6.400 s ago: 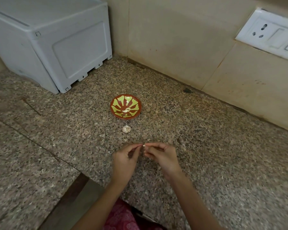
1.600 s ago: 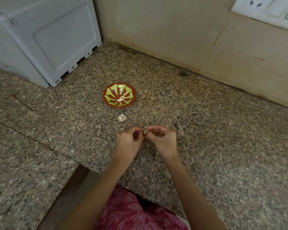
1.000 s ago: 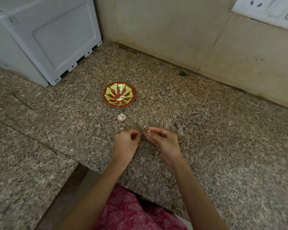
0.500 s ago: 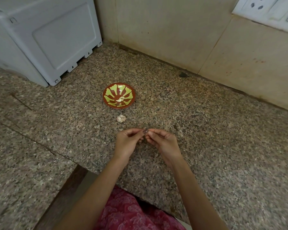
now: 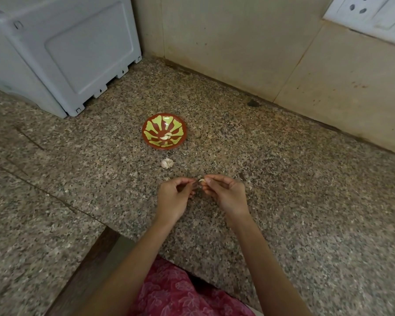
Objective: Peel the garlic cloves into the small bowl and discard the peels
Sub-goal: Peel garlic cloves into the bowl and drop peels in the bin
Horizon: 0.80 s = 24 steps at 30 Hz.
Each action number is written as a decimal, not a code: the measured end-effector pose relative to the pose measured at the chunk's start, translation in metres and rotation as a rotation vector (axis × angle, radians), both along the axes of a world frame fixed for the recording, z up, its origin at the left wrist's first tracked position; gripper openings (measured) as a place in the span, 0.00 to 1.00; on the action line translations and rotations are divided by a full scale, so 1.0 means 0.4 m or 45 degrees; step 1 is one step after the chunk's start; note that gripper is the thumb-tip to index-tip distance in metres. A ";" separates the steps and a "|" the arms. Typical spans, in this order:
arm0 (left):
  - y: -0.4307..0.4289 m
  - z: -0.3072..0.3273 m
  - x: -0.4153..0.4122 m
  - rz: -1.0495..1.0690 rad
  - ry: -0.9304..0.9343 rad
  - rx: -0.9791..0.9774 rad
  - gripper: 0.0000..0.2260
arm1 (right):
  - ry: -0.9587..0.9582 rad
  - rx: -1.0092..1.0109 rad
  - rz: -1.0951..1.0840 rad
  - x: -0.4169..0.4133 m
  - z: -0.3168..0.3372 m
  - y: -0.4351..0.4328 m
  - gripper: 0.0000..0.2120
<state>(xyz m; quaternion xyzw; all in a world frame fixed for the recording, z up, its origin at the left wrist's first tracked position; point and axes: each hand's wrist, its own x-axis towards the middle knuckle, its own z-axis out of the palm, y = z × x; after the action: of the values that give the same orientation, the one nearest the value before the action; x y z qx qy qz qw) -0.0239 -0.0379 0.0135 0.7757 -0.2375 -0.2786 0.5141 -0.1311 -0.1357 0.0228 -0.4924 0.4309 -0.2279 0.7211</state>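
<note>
Only one bowl [image 5: 146, 139], two cloves [image 5: 166, 137], one bulb [image 5: 167, 163]

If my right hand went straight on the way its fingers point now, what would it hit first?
Probably the left hand, which faces the right hand across the garlic clove that both seem to pinch; depth is unclear.

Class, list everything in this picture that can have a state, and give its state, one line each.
bowl: upright on the counter, holding peeled cloves.
bulb: lying on the counter beside the bowl, skin on, untouched.
clove: held above the counter between both hands.
left hand: fingers curled, pinches the clove.
right hand: fingers curled, pinches the clove.
socket: nothing plugged in.
</note>
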 end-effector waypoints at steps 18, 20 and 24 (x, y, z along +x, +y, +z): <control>0.030 -0.031 0.013 -0.065 -0.499 0.102 0.07 | 0.581 -1.193 0.422 0.131 -0.047 -0.131 0.08; 0.031 -0.037 0.017 -0.083 -0.470 0.119 0.08 | 0.584 -1.282 0.442 0.125 -0.056 -0.131 0.08; 0.035 -0.030 0.026 -0.044 -0.355 0.111 0.10 | 0.515 -1.454 0.399 0.084 -0.058 -0.099 0.11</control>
<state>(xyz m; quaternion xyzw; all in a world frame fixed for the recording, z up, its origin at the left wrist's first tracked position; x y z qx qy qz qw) -0.0135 -0.0240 0.0017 0.8243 -0.3077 -0.1870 0.4369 -0.0976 -0.1752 -0.0004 -0.8908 0.2919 -0.2160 0.2733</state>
